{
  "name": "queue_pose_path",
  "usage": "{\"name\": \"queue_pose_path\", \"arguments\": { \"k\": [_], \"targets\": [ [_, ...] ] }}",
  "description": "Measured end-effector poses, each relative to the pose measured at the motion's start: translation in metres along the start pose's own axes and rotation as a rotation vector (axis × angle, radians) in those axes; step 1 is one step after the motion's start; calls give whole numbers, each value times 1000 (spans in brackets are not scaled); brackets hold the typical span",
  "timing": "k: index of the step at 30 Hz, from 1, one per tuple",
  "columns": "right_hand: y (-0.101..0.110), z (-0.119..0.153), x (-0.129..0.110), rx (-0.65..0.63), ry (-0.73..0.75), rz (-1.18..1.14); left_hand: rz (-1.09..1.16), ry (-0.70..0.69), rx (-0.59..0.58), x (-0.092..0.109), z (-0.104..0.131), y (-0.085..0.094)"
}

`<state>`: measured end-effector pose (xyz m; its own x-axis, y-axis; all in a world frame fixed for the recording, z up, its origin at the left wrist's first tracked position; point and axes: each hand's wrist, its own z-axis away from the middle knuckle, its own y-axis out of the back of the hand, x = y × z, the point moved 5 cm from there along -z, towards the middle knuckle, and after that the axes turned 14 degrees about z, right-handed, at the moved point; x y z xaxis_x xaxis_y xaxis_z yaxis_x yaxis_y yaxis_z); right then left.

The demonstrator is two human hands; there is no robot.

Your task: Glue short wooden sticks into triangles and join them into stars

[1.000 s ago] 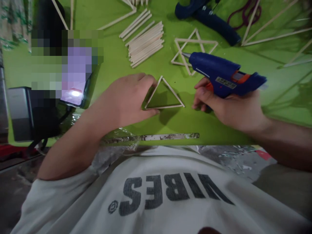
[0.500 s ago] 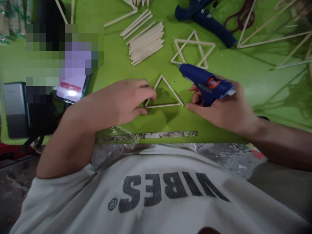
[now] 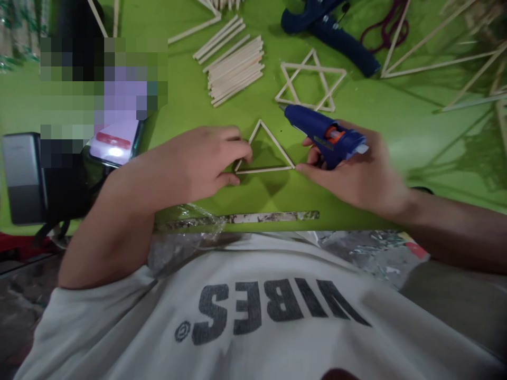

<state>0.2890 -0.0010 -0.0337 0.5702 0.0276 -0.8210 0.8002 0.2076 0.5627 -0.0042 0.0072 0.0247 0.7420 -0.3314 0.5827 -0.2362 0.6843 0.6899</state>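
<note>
Three thin wooden sticks form a triangle (image 3: 277, 143) lying on the green table. My left hand (image 3: 206, 158) grips its left corner, index finger over the left stick and thumb just below the corner. In my right hand (image 3: 352, 177) is a blue glue gun (image 3: 317, 126), its nozzle pointing up and left and a clear glue stick poking from its rear. The right thumb tip meets the triangle's right corner. Just beyond the nozzle lies a six-pointed star (image 3: 312, 68) made of sticks.
A pile of sticks (image 3: 235, 71) lies behind the triangle. Farther back are a dark blue tool (image 3: 336, 39) and purple-handled scissors (image 3: 386, 31). Larger stick frames (image 3: 439, 66) stand at right. A phone (image 3: 114, 142) and power bank (image 3: 21, 177) sit left; a flat strip (image 3: 273, 217) lies near the edge.
My right hand has moved slightly left with the glue gun, bringing its thumb onto the triangle's right corner. My left hand stays at the left corner.
</note>
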Motion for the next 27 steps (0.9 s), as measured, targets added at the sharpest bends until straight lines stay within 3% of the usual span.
{"name": "queue_pose_path", "arguments": {
  "k": [10,14,19,23,27],
  "targets": [
    [0,1,3,17,9,35,7,-40,13,-2,0,-3],
    [2,4,6,29,-68,42,3,-45,12,-4,1,-2],
    [7,11,-12,-11,-105,-52,72,-32,32,-8,6,2],
    [28,4,-34,-92,-84,-411,82,-12,44,-10,12,4],
    [62,-16,-33,-156,-185,-888,49,6,33,-9,12,5]
  ]
}}
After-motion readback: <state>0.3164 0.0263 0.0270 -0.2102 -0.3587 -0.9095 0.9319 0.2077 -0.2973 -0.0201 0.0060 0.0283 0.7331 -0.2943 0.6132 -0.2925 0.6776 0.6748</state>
